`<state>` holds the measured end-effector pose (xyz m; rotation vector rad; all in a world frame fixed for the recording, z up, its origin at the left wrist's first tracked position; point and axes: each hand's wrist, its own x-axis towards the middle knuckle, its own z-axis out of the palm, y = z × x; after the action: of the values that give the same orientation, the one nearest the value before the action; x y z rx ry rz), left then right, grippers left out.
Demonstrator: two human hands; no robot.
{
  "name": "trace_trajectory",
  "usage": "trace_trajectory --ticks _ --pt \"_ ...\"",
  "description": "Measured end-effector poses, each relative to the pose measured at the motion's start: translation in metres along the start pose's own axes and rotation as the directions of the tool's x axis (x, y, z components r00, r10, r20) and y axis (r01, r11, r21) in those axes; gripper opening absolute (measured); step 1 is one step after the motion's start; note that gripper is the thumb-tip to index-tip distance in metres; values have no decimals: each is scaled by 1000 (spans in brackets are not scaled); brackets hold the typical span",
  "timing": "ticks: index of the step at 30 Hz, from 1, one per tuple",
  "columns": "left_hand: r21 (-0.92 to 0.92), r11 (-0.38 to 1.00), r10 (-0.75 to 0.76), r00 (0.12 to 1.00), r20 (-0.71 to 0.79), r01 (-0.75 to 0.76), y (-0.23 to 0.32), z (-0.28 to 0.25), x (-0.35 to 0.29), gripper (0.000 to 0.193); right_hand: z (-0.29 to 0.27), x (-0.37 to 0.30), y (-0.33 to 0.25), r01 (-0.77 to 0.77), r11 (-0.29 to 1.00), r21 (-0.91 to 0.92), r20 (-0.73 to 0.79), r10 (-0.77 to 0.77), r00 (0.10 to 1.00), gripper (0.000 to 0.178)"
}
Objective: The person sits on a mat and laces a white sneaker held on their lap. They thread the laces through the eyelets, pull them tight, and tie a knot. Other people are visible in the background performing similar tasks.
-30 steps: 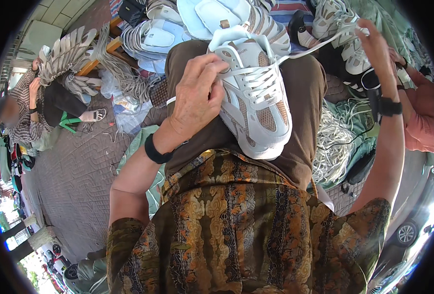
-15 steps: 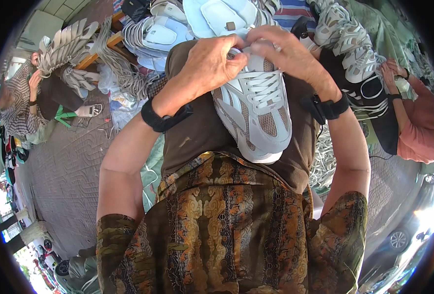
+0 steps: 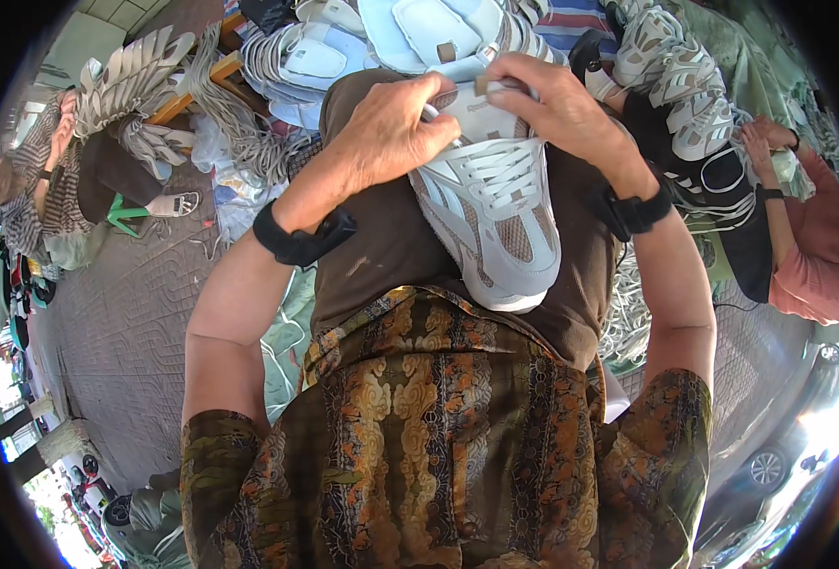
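A grey-and-white sneaker upper with brown mesh and white crossed laces rests on my lap, toe toward me. My left hand is closed at the left side of its collar, thumb and fingertips pinching the edge. On the other side, my right hand has its thumb and forefinger closed near the top right of the pale tongue. The tongue stands exposed between both hands. Whether the right fingertips grip the tongue's edge or the collar is hard to make out.
Ahead lie stacked pale blue-white shoe pieces and bundles of grey laces. A row of similar uppers is at the right, beside a person in a pink sleeve. Another person in stripes sits left near grey pieces.
My hands have moved apart from near the top of the tongue, which now shows between them. The upper has shifted slightly toward me and left.
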<state>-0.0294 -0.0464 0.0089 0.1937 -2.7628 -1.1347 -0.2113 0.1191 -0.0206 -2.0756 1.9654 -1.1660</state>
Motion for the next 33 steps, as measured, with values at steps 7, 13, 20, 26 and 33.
trace_trajectory --ticks 7,13,20,26,33 --pt "-10 995 -100 994 -42 99 16 0 22 32 3 4 -13 -107 994 9 -87 108 990 18" --pt "123 975 193 978 -82 -183 30 11 36 21 -11 -13 -22 -296 917 269 -44 318 947 23" --pt "-192 976 15 854 519 100 8 -1 48 37 -4 -10 -36 -296 915 275 -73 327 942 20" --pt "-546 773 38 835 549 324 0 -6 26 29 -7 0 -27 -243 902 357 58 238 970 19" --pt "-469 785 -84 821 565 404 8 -10 34 36 0 -15 -28 -118 954 277 -175 171 970 21"
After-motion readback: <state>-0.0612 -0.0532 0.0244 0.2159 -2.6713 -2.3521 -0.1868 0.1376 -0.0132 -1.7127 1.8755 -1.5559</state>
